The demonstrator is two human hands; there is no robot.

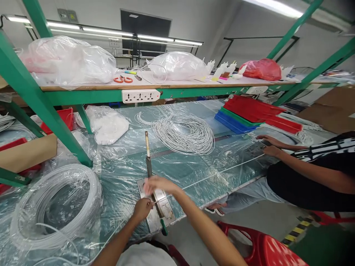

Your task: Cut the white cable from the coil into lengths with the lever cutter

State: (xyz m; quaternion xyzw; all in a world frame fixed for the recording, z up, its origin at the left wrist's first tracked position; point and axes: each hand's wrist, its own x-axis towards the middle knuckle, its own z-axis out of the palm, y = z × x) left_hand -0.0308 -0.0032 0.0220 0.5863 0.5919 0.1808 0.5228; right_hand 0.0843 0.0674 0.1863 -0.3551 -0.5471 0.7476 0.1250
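Note:
My left hand (143, 208) is closed in a pinch on a thin white cable (222, 171) at the near left part of a metal-based tool. This tool has a flat metal plate (168, 211) and a long lever (149, 166) with a worn, pale handle pointing away from me. Over the plate, beside the lever, hovers my right hand (159, 184); its fingers are smeared by motion, so whether they touch anything is unclear. From the plate the cable stretches right toward a co-worker's hands (270, 147). A large coil of white cable (91, 192) lies to my left.
Another cable coil (183, 135) lies at mid-table, and stacked red, green and blue trays (241, 114) stand behind right. A green post (55, 107) rises at left. Above the table runs a shelf with a power strip (141, 96). A red stool (271, 247) is at lower right.

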